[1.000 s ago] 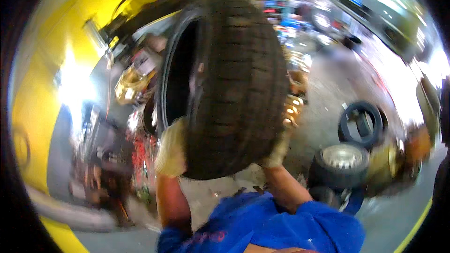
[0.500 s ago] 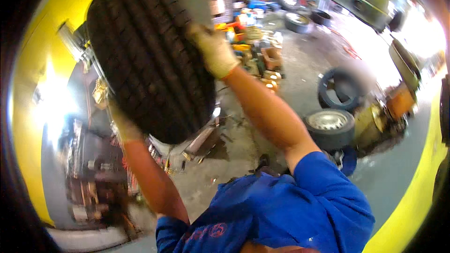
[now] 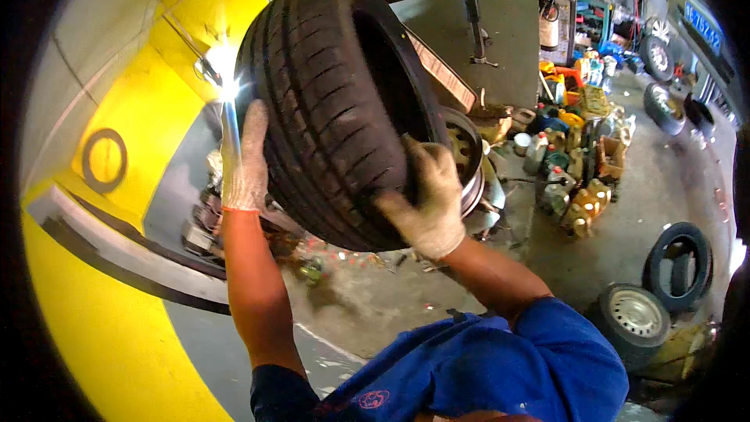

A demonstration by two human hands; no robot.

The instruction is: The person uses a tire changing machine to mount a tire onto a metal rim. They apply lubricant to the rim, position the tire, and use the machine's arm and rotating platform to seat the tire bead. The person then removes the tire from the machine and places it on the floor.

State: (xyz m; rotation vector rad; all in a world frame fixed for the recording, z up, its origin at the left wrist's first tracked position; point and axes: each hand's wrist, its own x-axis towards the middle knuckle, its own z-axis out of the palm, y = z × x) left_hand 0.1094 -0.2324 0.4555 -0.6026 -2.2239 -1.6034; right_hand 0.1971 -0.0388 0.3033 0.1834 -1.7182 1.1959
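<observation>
While I watched, the big round black rubber tyre (image 3: pixel 316 109) turned, so its dark hole, hidden half a second before, now showed on its right side. That seemed to give the right hand (image 3: pixel 431 211), in a pale knitted glove, an edge to grab: it was half closed, thumb on the tread, fingers bent over the hole's edge. The left hand (image 3: pixel 247 160), gloved too, was nearly flat and open, pressing the tyre's left side. The tyre was held up between them, with a dark round metal wheel (image 3: pixel 466 148) just past its right side.
</observation>
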